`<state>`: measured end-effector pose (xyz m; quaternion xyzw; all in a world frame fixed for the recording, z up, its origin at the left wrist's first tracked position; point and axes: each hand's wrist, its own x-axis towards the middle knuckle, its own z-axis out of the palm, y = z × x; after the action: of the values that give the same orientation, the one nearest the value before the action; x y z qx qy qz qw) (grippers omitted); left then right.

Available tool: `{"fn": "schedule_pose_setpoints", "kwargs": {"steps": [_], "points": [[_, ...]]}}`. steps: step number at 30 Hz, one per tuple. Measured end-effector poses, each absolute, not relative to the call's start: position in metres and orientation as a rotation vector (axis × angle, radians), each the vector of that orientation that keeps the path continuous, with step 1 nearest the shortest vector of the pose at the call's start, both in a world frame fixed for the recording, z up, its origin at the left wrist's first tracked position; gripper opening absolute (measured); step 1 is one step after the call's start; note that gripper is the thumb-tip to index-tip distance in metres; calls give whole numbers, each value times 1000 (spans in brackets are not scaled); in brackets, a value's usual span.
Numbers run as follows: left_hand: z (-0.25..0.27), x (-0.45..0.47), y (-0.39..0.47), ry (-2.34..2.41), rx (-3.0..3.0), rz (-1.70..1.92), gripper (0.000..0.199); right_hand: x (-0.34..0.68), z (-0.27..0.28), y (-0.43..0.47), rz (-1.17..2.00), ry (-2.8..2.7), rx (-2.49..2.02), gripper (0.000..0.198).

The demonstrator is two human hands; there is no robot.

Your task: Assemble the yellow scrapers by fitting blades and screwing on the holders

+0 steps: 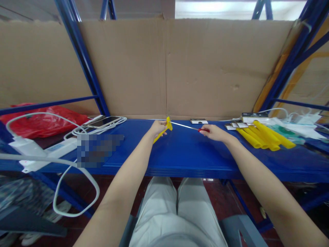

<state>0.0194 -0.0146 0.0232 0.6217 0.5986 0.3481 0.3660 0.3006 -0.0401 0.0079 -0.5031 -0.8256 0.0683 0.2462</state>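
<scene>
Over the middle of the blue table (190,151), my left hand (157,129) is closed around a yellow T-headed tool (169,124). Its handle slants down toward me, and its kind cannot be made out for sure. My right hand (214,132) grips the red handle of a screwdriver (184,125). The long metal shaft points left, and its tip reaches the yellow head, apparently touching it. Behind the screwdriver, near the cardboard, lies a small black-and-white packet (199,121).
Several yellow tubes (267,135) lie at the right beside small packets and a black-and-white box (253,117). At the left are a red plastic bag (46,120), a white power strip (53,152), a phone (106,121) and looped cables. Cardboard (200,68) stands behind, between blue posts.
</scene>
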Motion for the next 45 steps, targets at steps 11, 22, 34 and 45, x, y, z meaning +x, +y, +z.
{"fn": "schedule_pose_setpoints", "kwargs": {"steps": [11,22,34,45], "points": [[18,19,-13,1585,1710,955,37,291,13,-47,254,-2262,-1452,32],[13,18,-5,1641,1822,943,38,291,6,-45,241,-2160,-1435,27],[16,19,-9,1646,1827,930,39,281,13,-57,710,-2119,-1560,29],[17,20,-11,1645,1831,933,38,283,12,-56,762,-2141,-1513,32]]}}
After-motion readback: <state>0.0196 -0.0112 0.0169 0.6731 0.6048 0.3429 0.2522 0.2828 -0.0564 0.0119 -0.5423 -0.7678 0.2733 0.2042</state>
